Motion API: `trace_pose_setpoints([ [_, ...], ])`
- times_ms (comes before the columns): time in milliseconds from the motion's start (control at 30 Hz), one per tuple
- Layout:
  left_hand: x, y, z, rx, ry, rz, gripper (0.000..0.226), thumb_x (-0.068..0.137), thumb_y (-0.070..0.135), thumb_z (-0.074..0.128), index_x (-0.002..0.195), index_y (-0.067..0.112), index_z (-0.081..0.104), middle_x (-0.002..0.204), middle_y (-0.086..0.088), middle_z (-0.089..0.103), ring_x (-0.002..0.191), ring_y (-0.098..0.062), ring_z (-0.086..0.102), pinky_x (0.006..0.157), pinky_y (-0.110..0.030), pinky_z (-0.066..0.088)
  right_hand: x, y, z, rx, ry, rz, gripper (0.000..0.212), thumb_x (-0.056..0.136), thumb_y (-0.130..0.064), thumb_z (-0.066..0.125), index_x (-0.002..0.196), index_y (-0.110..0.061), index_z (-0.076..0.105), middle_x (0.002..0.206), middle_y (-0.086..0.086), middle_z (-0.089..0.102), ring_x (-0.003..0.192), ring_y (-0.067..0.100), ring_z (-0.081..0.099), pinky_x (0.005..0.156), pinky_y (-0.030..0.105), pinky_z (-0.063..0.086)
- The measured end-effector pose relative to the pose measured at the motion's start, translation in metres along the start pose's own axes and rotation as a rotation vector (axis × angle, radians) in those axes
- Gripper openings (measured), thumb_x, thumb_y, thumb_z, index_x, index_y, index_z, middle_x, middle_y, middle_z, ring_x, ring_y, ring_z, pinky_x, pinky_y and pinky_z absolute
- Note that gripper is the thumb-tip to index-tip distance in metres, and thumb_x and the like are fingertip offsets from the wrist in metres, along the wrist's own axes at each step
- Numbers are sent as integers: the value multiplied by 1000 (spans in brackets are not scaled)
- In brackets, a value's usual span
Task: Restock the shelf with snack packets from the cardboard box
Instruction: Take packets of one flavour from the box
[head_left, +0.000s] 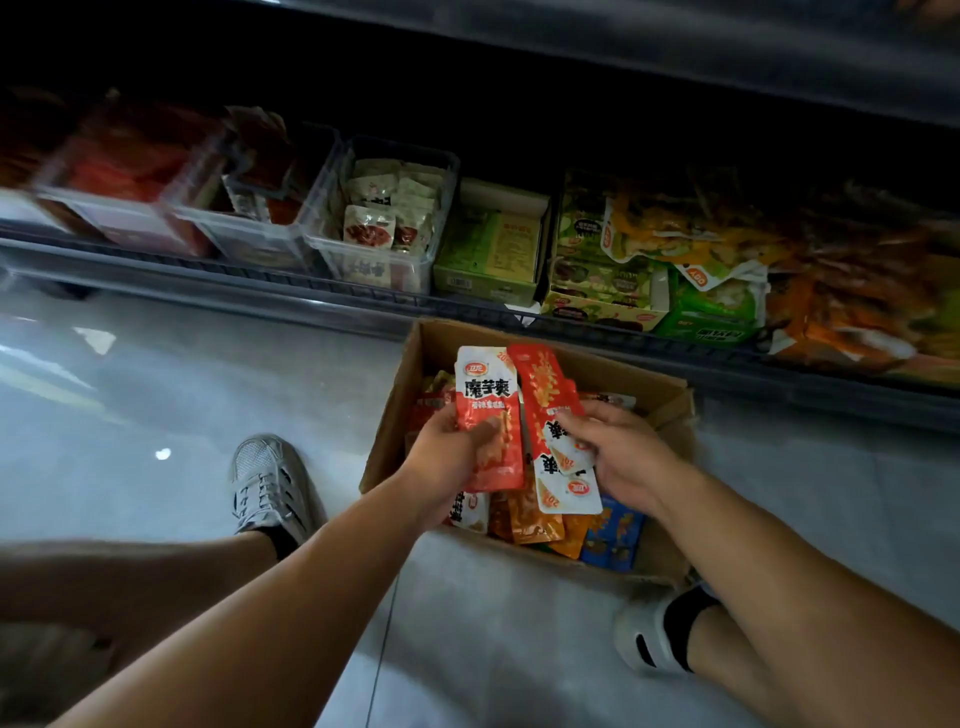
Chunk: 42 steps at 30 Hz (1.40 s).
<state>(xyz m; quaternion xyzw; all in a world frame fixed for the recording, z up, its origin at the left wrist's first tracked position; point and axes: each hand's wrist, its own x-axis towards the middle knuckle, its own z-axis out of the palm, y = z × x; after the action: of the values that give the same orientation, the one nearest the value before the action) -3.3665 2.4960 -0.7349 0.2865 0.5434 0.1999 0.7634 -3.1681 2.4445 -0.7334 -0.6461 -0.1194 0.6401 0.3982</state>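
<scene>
Above the open cardboard box (524, 447) on the floor, the left hand (447, 457) gripped a flat, glossy red-and-white packet (488, 415), long axis upright. The right hand (618, 452) pinched several similar packets (558, 441), fanned lengthwise. Both forearms reached forward toward the shelf (363, 306).

Left shelf bins (124, 182) blurred, orange packets (852, 296) smeared, cut off right
</scene>
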Motion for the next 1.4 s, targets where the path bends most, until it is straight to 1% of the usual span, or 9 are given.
trace_pose_setpoints([
  [100, -4, 3, -4, -36, -4, 24, 23, 103, 14, 59, 124, 19, 63, 109, -5, 78, 100, -27, 76, 89, -46, 60, -1, -2, -5, -213, -34, -39, 36, 88, -3, 71, 121, -11, 62, 103, 14, 76, 93, 32, 74, 88, 52, 57],
  [333, -2, 8, -10, -110, 18, -90, 29, 104, 32, 56, 125, 14, 66, 102, -8, 80, 92, -26, 76, 80, -40, 58, -11, -37, -32, -768, -140, -100, 37, 80, -19, 82, 114, -21, 69, 97, 1, 78, 82, 22, 76, 76, 45, 62],
  [433, 3, 8, -12, 120, -80, -111, 50, 83, 48, 76, 124, 23, 64, 107, -4, 79, 98, -26, 76, 93, -46, 58, -15, -54, -26, -959, -242, -101, 30, 82, -18, 81, 109, -21, 70, 90, -4, 76, 65, 6, 72, 52, 23, 56],
  [567, 8, 4, -11, 390, -189, -103, 53, 76, 36, 86, 123, 29, 61, 111, 1, 77, 99, -20, 76, 93, -45, 60, -2, -55, -22, -1064, -158, -209, 24, 73, -31, 88, 90, -27, 72, 86, -6, 75, 72, 10, 71, 63, 30, 53],
  [700, 16, 9, -13, 304, -217, -186, 73, 59, 29, 91, 127, 28, 61, 120, -4, 74, 110, -27, 71, 99, -52, 56, 7, -45, -29, -897, 29, -269, 38, 71, -43, 87, 91, -15, 72, 94, -6, 72, 85, 4, 63, 67, 22, 44],
  [833, 19, 7, -11, 273, -228, -206, 66, 66, 18, 89, 127, 24, 64, 118, -6, 75, 111, -28, 70, 96, -50, 57, 12, -32, -27, -779, 133, -289, 45, 72, -50, 84, 88, -10, 70, 80, 14, 70, 67, 16, 60, 62, 30, 44],
  [1067, 30, 1, -18, -63, 107, -89, 48, 84, 8, 80, 124, 24, 61, 119, -5, 71, 107, -30, 68, 89, -49, 56, 10, -38, -38, -133, 176, -59, 34, 86, -25, 76, 117, -15, 67, 91, 9, 78, 80, 24, 75, 75, 41, 59],
  [1267, 24, -2, -10, -112, 43, -98, 59, 82, 15, 83, 134, 24, 58, 124, -6, 72, 112, -31, 70, 98, -57, 55, 10, -50, -24, 276, 147, -76, 37, 91, 0, 63, 123, -18, 59, 108, 13, 69, 93, 24, 69, 73, 39, 56],
  [1400, 19, -1, -3, -134, -1, -87, 50, 84, 13, 80, 130, 24, 61, 118, -5, 76, 108, -29, 73, 90, -51, 59, 10, -52, -10, 447, 258, -42, 21, 91, -10, 68, 111, -16, 64, 96, 6, 72, 86, 17, 68, 73, 33, 53],
])
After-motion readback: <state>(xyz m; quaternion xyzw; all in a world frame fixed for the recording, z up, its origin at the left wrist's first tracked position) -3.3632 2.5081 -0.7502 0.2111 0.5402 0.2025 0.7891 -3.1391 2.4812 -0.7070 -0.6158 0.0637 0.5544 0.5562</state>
